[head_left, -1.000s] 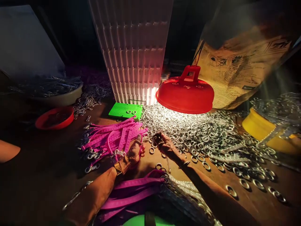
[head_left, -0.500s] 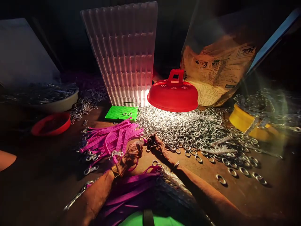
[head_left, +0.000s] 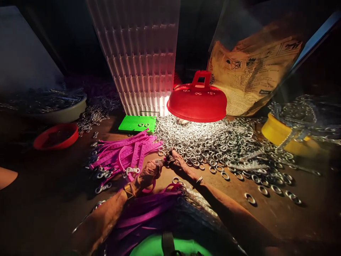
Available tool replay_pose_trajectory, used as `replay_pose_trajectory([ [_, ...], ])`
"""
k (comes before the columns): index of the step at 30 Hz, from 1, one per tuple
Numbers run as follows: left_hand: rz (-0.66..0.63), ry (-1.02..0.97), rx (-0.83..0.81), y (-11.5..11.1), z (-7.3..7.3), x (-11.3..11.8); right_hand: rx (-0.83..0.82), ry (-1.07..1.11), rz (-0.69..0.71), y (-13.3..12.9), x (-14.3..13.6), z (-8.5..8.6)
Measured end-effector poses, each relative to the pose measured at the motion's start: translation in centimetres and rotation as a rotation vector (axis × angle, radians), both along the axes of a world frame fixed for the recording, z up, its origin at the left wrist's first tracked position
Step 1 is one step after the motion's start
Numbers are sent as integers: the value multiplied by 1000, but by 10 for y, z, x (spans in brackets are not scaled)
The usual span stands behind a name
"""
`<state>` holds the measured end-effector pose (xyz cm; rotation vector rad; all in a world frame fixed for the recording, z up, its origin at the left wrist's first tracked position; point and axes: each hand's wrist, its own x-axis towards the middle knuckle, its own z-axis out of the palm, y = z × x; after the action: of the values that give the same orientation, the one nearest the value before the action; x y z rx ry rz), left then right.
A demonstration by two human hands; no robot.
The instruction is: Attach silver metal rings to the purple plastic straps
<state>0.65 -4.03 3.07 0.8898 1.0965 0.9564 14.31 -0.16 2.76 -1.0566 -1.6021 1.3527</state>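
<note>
My left hand (head_left: 151, 171) is closed on a pink strap, part of which loops down below the fingers. Fingertip to fingertip with it, my right hand (head_left: 179, 164) is closed too; what it pinches is too small and dark to make out. Left of the hands lies a pile of pink straps (head_left: 128, 151) with metal links at their ends. A heap of silver rings (head_left: 207, 142) spreads just beyond and right of my right hand. More purple straps (head_left: 151, 213) lie across my lap, beside clear-looking chains.
A red lamp shade (head_left: 197, 103) hangs low over the rings. Behind stand a ribbed clear panel (head_left: 144, 64) and a paper sack (head_left: 247, 78). A green perforated tray (head_left: 133, 123), red bowl (head_left: 55, 137) and yellow container (head_left: 279, 133) flank the heap. An elbow shows at far left.
The view has tilted down slightly, so background things sit differently in it. Both hands remain together at nearly the same place, with small finger shifts.
</note>
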Motion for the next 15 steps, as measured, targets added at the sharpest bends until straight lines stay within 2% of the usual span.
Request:
replay_pose_trajectory([
  [5,-34,160,9,-1,2,2,41,-147,22,14,4,-1],
  [8,-55,176,-59,3,7,0,200,-286,173,15,13,13],
  [11,-79,93,-133,4,24,-4,366,-423,324,3,25,35],
  [15,-160,161,-175,-12,58,-11,404,-597,380,-39,37,59],
])
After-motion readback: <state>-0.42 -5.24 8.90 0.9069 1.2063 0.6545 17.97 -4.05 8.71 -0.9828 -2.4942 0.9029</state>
